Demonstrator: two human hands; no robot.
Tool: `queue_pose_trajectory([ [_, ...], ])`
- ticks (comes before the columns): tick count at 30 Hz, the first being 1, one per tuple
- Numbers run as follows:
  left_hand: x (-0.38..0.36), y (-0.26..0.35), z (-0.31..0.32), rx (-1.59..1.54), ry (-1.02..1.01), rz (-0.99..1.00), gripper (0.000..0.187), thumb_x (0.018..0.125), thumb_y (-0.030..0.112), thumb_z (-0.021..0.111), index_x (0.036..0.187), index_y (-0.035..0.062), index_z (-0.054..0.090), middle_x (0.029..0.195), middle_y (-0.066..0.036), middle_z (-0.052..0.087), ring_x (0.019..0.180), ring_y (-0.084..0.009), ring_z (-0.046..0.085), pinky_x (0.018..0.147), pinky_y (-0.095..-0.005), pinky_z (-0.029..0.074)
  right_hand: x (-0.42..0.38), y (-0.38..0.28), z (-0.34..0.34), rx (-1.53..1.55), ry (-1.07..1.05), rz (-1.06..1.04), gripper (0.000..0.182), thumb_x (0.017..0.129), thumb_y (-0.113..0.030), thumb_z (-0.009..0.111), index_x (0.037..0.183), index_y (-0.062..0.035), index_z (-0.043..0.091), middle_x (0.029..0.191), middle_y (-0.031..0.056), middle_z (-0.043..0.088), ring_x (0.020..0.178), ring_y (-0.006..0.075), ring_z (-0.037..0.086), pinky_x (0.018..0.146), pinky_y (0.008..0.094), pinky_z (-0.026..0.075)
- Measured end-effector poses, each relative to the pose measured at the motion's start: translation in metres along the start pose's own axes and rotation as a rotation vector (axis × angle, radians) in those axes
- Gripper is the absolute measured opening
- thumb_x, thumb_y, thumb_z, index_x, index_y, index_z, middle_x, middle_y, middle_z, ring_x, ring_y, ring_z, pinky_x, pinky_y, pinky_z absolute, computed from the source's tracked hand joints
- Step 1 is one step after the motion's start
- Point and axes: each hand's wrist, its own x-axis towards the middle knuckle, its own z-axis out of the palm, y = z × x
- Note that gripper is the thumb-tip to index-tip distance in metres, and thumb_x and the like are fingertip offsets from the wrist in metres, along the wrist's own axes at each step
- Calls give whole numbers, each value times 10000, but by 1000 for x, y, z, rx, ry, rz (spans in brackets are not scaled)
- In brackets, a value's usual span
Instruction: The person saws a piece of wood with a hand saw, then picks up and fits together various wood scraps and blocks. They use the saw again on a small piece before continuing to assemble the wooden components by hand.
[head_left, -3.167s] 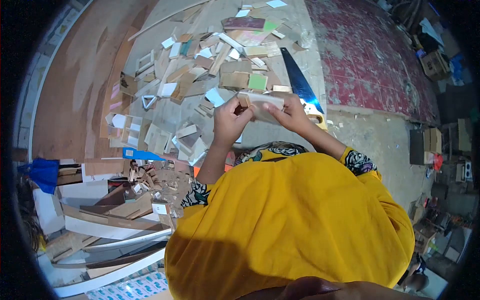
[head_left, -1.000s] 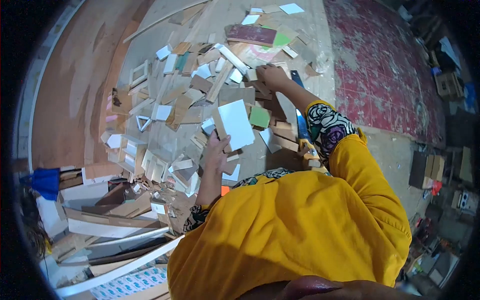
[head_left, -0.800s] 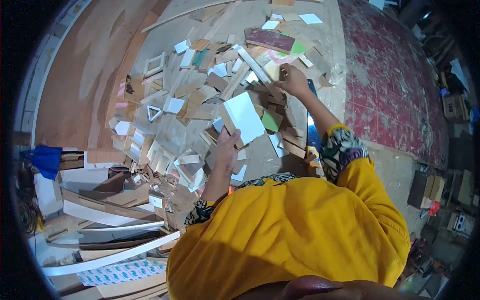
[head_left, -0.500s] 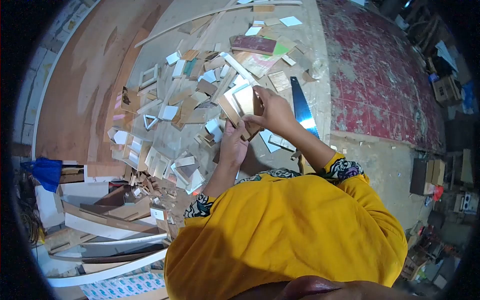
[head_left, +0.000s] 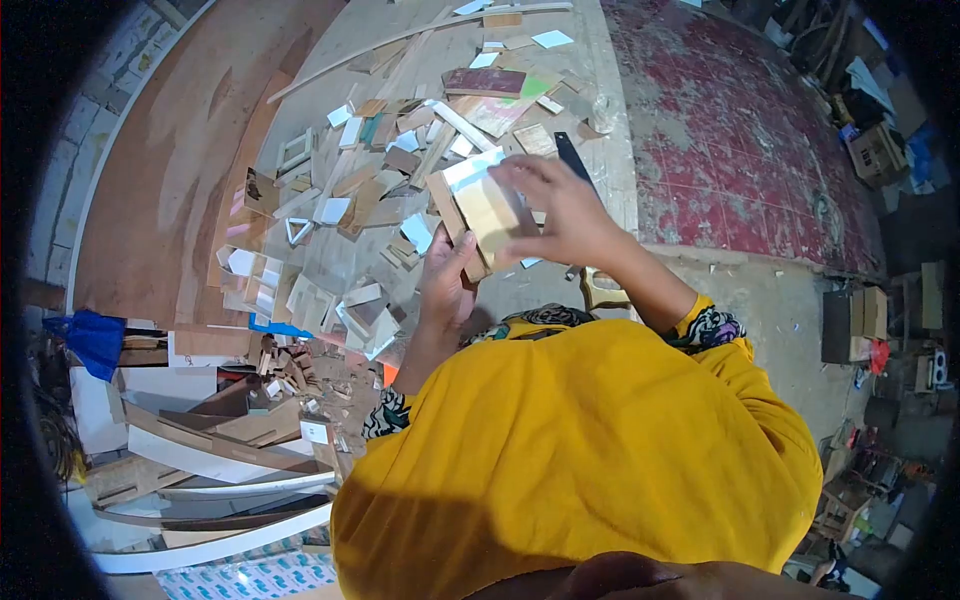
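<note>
My left hand (head_left: pixel 447 282) grips a small wooden assembly (head_left: pixel 488 212) at its lower left, thumb on the near edge. The piece looks like stacked boards, with a pale panel facing up and a white strip along its far side. My right hand (head_left: pixel 568 215) is slightly blurred at the right side of the piece, thumb and fingers spread apart. Beneath the right forearm lies a handsaw; its dark blade (head_left: pixel 572 160) points away and its yellowish handle (head_left: pixel 603 290) shows near my shirt.
Scattered wood and white board offcuts (head_left: pixel 400 150) cover the worktable (head_left: pixel 610 120). A triangular frame (head_left: pixel 298 231) lies at left. A large brown board (head_left: pixel 160 170) stands along the left side, with curved strips (head_left: pixel 220 455) below. To the right is a red tiled surface (head_left: pixel 730 140).
My right hand has come off the wooden assembly and spread its fingers. The assembly has turned so its pale face shows more. The whole view has shifted slightly.
</note>
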Motion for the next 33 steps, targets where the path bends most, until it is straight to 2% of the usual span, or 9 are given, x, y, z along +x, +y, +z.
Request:
queue_pose_trajectory([
  [4, -15, -20, -10, 12, 45, -32, 419, 896, 104, 499, 1275, 17, 343, 1193, -119, 500, 1071, -217, 529, 919, -361, 428, -27, -11, 28, -56, -114, -22, 863, 605, -387, 772, 1299, -39, 394, 1280, 255, 408, 1084, 377, 495, 928, 381, 411],
  [6, -22, -41, -34, 27, 87, -50, 409, 885, 86, 510, 1260, 11, 363, 1177, -109, 512, 1065, -206, 530, 914, -352, 430, -39, 11, 57, 201, -241, 155, 877, 611, -360, 778, 1332, -78, 367, 1312, 233, 388, 1154, 385, 450, 934, 408, 406],
  [8, -34, -52, -49, 39, 146, -73, 400, 874, 69, 520, 1244, 6, 383, 1162, -99, 523, 1059, -194, 531, 908, -343, 433, -48, 42, 80, 187, -194, 95, 834, 633, -288, 753, 1340, -84, 360, 1213, 227, 487, 1052, 358, 542, 858, 378, 459],
  [10, -49, -56, -61, -10, 278, -166, 402, 864, 75, 530, 1238, 13, 397, 1150, -90, 532, 1063, -196, 528, 911, -355, 429, -56, 60, 87, 494, -408, 517, 822, 598, -279, 732, 1309, -55, 387, 1174, 246, 517, 1016, 358, 558, 862, 378, 449],
  [16, -82, -63, -92, -93, 503, -139, 464, 843, 92, 545, 1266, 10, 373, 1176, -108, 501, 1098, -242, 501, 923, -379, 417, -72, 124, 113, 215, -268, 826, 794, 582, -309, 708, 1284, -64, 430, 1125, 210, 568, 1027, 333, 563, 868, 372, 448],
  [19, -94, -56, -96, -86, 554, -93, 488, 810, 50, 542, 1259, -21, 365, 1161, -124, 498, 1101, -235, 496, 924, -371, 408, -74, 166, 136, 137, -56, 535, 762, 600, -255, 680, 1296, -88, 419, 1096, 204, 590, 965, 333, 597, 822, 371, 480],
  [24, -99, -56, -102, -121, 611, -39, 483, 793, 23, 549, 1245, -14, 384, 1153, -121, 504, 1086, -231, 506, 916, -366, 412, -46, 171, 133, 125, -121, 582, 747, 599, -203, 693, 1282, -49, 432, 1138, 182, 569, 981, 300, 587, 832, 336, 468],
  [27, -90, -50, -89, -127, 623, 43, 469, 784, 6, 550, 1229, -11, 403, 1146, -119, 512, 1070, -229, 516, 919, -361, 411, -30, 162, 126, 1077, -276, 809, 614, 652, -51, 699, 1229, -14, 492, 1018, 66, 611, 876, 141, 579, 789, 255, 444],
  [33, -66, -48, -85, -139, 607, 41, 455, 772, -15, 539, 1211, -11, 423, 1129, -114, 530, 1049, -228, 533, 923, -371, 419, -20, 150, 126, 1215, -383, 886, 416, 762, -92, 665, 1152, -14, 545, 958, 37, 601, 824, 123, 563, 755, 252, 446],
])
